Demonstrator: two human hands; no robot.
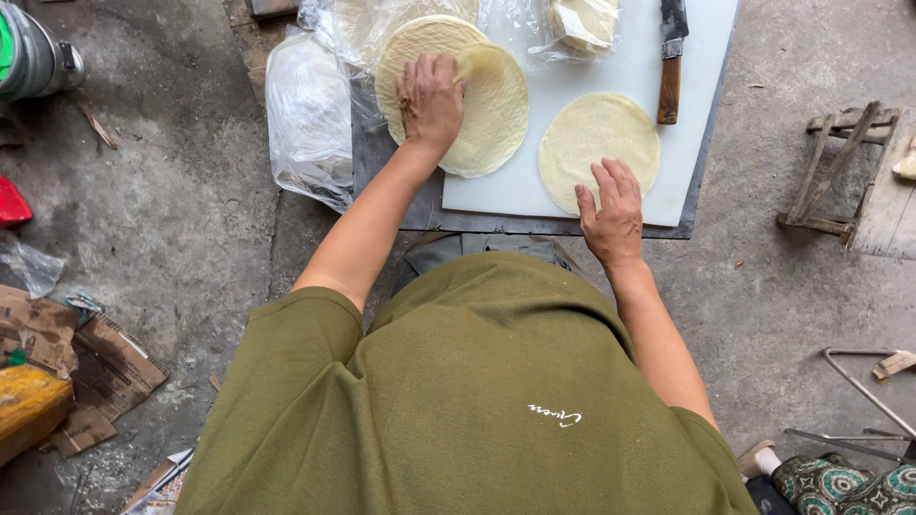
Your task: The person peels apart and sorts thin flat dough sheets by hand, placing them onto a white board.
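My left hand (430, 98) lies flat on a stack of round pale-yellow wrappers (494, 114) at the left end of a white cutting board (630, 67), with one sheet shifted to the right under the fingers. My right hand (611, 212) rests with fingers spread on the near edge of a single round wrapper (598, 138) lying flat on the board. Neither hand grips anything.
A cleaver with a wooden handle (670, 86) lies on the board's far right. Clear plastic bags (308, 119) sit left of the board, and one at the top holds folded wrappers (584, 21). A low wooden stool (840, 172) stands right; cardboard (86, 367) and a metal pot (33, 52) lie left.
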